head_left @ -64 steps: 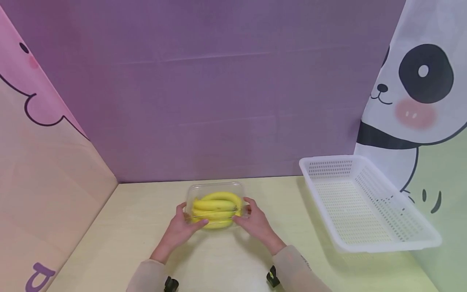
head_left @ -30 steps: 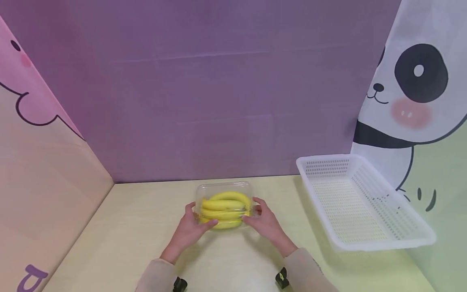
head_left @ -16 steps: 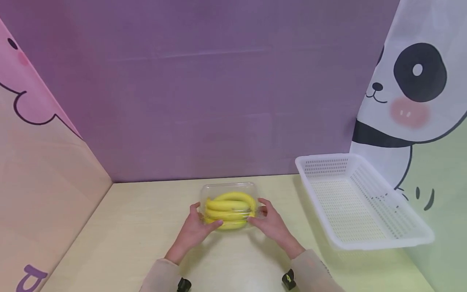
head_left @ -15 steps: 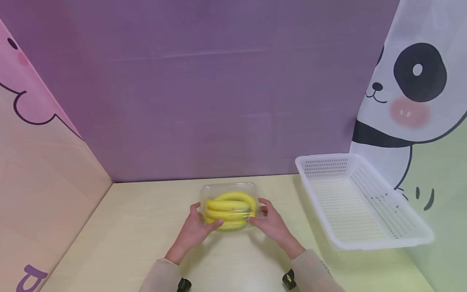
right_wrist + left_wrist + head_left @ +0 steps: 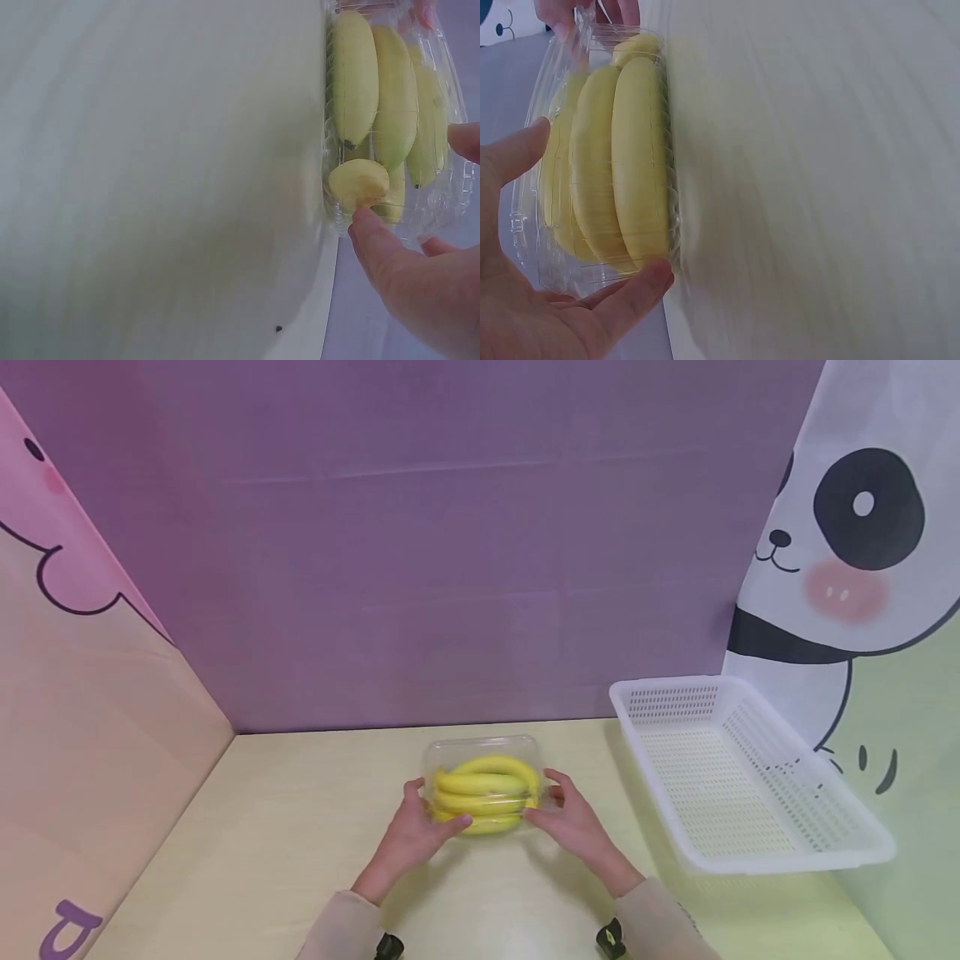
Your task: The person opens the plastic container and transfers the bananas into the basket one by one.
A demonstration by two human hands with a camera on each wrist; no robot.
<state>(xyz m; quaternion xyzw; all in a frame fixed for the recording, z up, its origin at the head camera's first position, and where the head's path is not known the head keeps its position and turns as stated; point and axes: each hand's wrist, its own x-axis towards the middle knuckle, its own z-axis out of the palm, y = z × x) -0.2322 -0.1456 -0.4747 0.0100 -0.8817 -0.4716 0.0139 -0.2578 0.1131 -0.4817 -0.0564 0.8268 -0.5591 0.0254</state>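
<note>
In the head view a clear plastic clamshell box (image 5: 480, 749) with several yellow bananas (image 5: 491, 785) inside is held between both hands near the middle of the table. My left hand (image 5: 418, 835) grips its left end, the thumb across the front and the fingers round the side. At the right end my right hand (image 5: 576, 828) holds it in the same way. Through the clear wall in the left wrist view, the bananas (image 5: 641, 157) lie side by side. A stem end of the bananas (image 5: 360, 180) faces my right fingers in the right wrist view. Whether the box's underside touches the table is hidden.
A white perforated plastic basket (image 5: 720, 793) stands at the right of the pale table (image 5: 300, 810). A purple cloth wall (image 5: 450, 568) rises behind, with printed panels at both sides, a panda (image 5: 862, 585) on the right one.
Both hands have moved gradually to the right with the box of bananas, nearer the basket. Their hold looks the same. The head view has shifted slightly.
</note>
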